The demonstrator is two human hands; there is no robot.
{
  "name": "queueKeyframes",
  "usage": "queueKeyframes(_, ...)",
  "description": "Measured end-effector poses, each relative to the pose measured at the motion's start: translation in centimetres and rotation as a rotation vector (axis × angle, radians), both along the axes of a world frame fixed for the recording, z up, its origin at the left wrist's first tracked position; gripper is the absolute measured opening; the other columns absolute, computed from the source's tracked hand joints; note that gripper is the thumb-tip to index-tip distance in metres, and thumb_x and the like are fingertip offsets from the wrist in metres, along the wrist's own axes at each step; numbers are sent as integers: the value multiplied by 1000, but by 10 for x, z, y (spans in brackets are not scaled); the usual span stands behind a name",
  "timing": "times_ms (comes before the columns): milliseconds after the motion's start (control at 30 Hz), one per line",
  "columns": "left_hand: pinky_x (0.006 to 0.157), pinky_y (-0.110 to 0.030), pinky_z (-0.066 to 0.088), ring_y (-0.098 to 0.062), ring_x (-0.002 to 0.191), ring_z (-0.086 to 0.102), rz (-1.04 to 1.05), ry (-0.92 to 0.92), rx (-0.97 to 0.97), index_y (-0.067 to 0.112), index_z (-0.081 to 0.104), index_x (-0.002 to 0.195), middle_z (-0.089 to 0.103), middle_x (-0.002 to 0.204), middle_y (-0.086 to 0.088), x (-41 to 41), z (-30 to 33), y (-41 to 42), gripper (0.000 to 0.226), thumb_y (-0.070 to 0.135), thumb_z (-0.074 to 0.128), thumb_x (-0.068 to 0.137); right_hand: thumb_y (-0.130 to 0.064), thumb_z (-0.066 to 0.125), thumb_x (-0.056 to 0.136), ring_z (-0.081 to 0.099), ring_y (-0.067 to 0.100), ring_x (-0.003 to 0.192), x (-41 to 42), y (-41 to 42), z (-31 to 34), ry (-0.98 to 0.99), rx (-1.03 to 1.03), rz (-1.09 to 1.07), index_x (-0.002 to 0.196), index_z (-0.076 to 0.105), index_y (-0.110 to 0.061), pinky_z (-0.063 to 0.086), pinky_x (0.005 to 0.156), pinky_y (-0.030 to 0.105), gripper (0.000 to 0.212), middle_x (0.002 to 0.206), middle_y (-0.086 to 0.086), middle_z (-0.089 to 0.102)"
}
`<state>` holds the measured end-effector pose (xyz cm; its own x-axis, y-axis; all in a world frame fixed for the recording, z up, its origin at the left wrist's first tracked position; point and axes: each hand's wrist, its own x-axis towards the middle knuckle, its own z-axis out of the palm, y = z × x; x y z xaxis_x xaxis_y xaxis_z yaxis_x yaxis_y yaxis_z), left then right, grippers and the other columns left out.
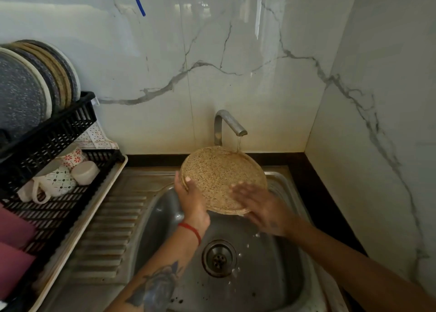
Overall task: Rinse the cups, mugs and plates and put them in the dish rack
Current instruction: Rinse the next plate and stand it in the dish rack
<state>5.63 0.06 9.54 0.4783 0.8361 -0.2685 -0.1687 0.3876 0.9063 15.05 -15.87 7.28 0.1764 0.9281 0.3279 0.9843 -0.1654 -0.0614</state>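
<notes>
A tan speckled plate is tilted over the steel sink, its far rim under a thin stream from the tap. My left hand grips the plate's left edge, thumb on its face. My right hand, blurred, lies flat with fingers spread on the plate's lower right face. At the left stands a black dish rack; its upper tier holds several upright plates, dark blue speckled and tan. The lower tier holds patterned mugs and a white cup lying on their sides.
A ribbed steel drainboard lies between rack and basin. The drain is open, with water drops around it. Pink items sit at the rack's near left. Marble walls close in at the back and right.
</notes>
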Motion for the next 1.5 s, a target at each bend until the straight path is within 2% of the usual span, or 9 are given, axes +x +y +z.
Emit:
queueKeyframes(133,113,-45,29,-25,140,32,6,9,53,36,26,148,29,155,-5,-4,-4,-9,44,32,29,104,-45,51,93,-3,20,148,7,0,-6,49,-189,-239,148,-6,-26,-24,110,23,82,158,3,-5)
queueKeyframes(333,108,-49,39,-28,132,44,-41,56,-38,33,36,144,42,147,-8,-5,-8,-8,44,43,29,102,-30,47,95,36,26,138,-47,31,-6,-4,-8,61,143,41,-10,24,114,40,52,146,10,43)
queueKeyframes(467,93,-53,50,-31,118,54,-146,153,12,28,40,141,52,134,-9,-10,2,20,42,41,33,102,-4,63,87,36,32,136,-16,-15,-6,-15,28,84,139,44,-5,33,109,48,56,145,13,44)
queueKeyframes(633,79,-15,43,-13,114,47,126,20,93,30,27,147,43,133,4,-3,10,-38,44,26,34,104,0,66,83,44,33,131,-33,20,-1,106,151,-41,138,47,-7,37,108,49,59,141,13,48)
queueKeyframes(700,78,-16,41,-12,114,48,107,-28,162,26,27,148,45,134,0,-1,10,-40,45,21,34,104,-2,60,87,40,32,135,-37,26,-4,169,187,32,141,41,-7,32,111,45,58,145,13,44)
queueKeyframes(933,76,-7,40,-6,117,44,-50,-23,397,24,30,148,44,137,5,-1,11,-5,44,23,34,104,-43,47,97,-11,18,147,-15,9,-24,295,-91,-309,147,-13,-17,-9,116,29,83,153,-1,-20)
queueKeyframes(1067,66,3,38,-2,111,44,-33,22,490,24,32,147,44,126,13,1,9,-14,44,29,37,103,-41,51,94,-10,17,147,-49,44,-11,383,159,-132,151,0,-13,-5,118,25,81,159,8,-4)
queueKeyframes(1300,88,-36,52,-22,108,60,-206,149,393,15,56,124,62,115,-3,0,43,35,34,34,51,97,-18,58,95,1,14,148,-27,0,-18,411,75,-144,149,3,-21,14,119,41,77,158,-4,1)
queueKeyframes(1500,77,-15,47,-6,107,58,-3,-54,316,19,42,133,56,119,9,-6,13,-36,33,30,40,102,-3,49,95,13,17,146,-50,47,1,365,259,-98,147,20,-20,14,120,39,62,155,-1,21)
